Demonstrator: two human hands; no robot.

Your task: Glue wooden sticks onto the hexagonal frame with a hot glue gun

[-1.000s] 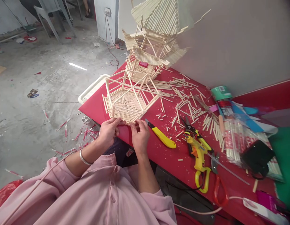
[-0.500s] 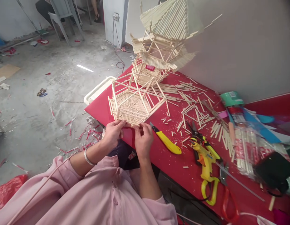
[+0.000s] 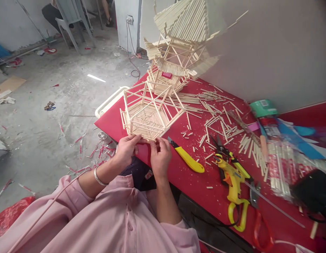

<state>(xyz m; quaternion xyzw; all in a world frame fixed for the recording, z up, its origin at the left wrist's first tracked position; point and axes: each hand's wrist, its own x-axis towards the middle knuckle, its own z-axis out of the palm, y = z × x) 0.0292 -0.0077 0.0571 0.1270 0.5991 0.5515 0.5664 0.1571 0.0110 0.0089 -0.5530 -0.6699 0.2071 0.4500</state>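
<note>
A many-sided frame of pale wooden sticks (image 3: 149, 123), with a floor of sticks laid in rings, rests at the near corner of the red table. My left hand (image 3: 128, 148) pinches its front edge between thumb and fingers. Just to the right, my right hand (image 3: 160, 154) has its thumb and fingers closed on the same edge. Whether a separate stick lies between the fingertips is too small to tell. Behind the frame stands a taller stick pagoda model (image 3: 182, 42) with sloped roofs. A yellow utility knife (image 3: 187, 158) lies right of my right hand.
On the red table (image 3: 184, 191) lie loose sticks (image 3: 220, 123), a yellow glue gun (image 3: 232, 179), black-handled pruning shears (image 3: 222, 151) and red-handled scissors (image 3: 263, 232). Bagged sticks (image 3: 280, 168) and green tape (image 3: 264, 108) are at the right. A white tray (image 3: 110, 100) pokes out behind the left edge.
The view has shifted slightly, so the stick models appear a little further left and the tools at right a little further right. Both hands keep the same hold on the frame's edge.
</note>
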